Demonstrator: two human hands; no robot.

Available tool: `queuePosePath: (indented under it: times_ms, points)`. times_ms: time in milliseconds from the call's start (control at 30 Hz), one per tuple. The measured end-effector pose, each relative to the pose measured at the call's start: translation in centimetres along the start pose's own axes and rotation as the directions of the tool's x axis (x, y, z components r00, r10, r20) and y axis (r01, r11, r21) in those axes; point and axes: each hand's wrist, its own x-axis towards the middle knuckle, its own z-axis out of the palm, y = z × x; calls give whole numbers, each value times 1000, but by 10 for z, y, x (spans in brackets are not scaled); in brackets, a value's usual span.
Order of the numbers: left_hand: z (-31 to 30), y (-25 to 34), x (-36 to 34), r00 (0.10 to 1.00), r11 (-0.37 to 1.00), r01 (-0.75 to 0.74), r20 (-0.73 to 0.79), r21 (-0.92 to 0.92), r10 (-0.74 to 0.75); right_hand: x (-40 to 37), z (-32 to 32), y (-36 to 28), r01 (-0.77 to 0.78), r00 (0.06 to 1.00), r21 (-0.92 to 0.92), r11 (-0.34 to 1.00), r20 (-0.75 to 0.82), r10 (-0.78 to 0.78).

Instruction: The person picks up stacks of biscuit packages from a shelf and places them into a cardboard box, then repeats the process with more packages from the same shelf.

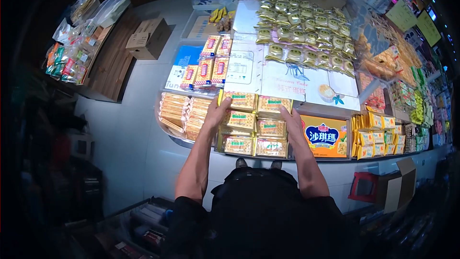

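Two columns of biscuit packs (238, 120), clear-wrapped with green and red lettering, lie in a display bin in front of me. My left hand (219, 110) is closed at the left edge of the far row, its thumb over the pack there. On the opposite side, my right hand (291, 119) grips the edge of the far right biscuit pack (274, 104), thumb on top. The other fingers of both hands are largely hidden down the sides. Beside my right hand is an orange box (326, 136) with a blue label.
Bundles of stick snacks (173, 112) and red-and-yellow packs (203, 70) lie to the left. Beyond sits a white carton (311, 84) under many wrapped cakes (306, 24). Yellow packets (376, 136) are at the right. A red stool (362, 186) and cardboard boxes (148, 37) stand on the floor.
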Motion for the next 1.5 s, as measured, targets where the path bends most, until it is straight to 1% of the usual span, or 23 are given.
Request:
queuePosePath:
  times_ms: [33,100,133,200,267,333,367,567,700,867,933,1000,1033,1100,1133,1167,1267,1333,1400,1500]
  points:
    - [0,0,0,1000,1000,-5,-17,-1,5,1,0,0,-3,1000,0,1000,17,3]
    - [0,1,0,999,999,16,35,-36,-15,1,0,-3,-46,998,-48,998,-56,43]
    - [0,1,0,1000,999,13,22,-39,-12,0,0,-5,-49,998,-51,998,-43,46]
    - [0,2,1,999,1000,16,49,11,-16,0,3,-9,-56,997,-51,997,-56,53]
    - [-3,-4,4,999,1000,22,38,-15,-22,2,3,-5,-47,998,-31,998,-33,46]
    - [-4,-7,5,998,1000,-2,66,15,1,7,0,0,-16,999,-4,1000,-47,16]
    - [-4,-8,7,998,1000,6,68,22,-8,13,-5,7,-9,999,-28,1000,-38,8]
    - [-8,-19,16,998,999,-17,56,39,15,12,-3,4,-22,999,-1,1000,-24,22]
    - [-7,-13,12,996,999,-32,79,28,30,13,-5,6,-11,999,-12,1000,-41,11]
    - [-4,-6,7,997,999,34,66,0,-34,10,0,2,-22,1000,8,1000,-14,22]
    - [-4,-3,4,997,999,37,72,-9,-36,12,-2,4,-22,999,22,1000,-40,23]
    - [-2,1,0,998,999,28,65,-21,-27,12,-3,5,2,999,-26,1000,-42,-3]
    - [-1,2,-1,996,999,34,77,-22,-33,11,-2,5,20,999,-8,1000,-42,-20]
    - [-1,4,-2,999,999,31,38,5,-32,9,1,3,49,998,-2,999,-50,-49]
    - [0,4,-2,998,999,34,45,6,-34,9,2,3,76,996,5,997,-46,-75]
    - [0,4,-2,999,1000,30,34,0,-30,9,3,3,83,995,-26,996,-57,-85]
    - [1,5,-2,999,1000,20,33,-23,-19,3,10,-8,60,997,1,998,-49,-60]
    - [3,9,-4,1000,1000,6,21,22,-7,5,7,-6,47,997,0,999,-57,-47]
    - [4,11,-5,999,1000,18,37,9,-19,6,6,-8,36,998,-2,999,-59,-36]
    - [3,12,-7,998,1000,-15,55,-2,15,4,8,-12,33,997,-6,999,-65,-34]
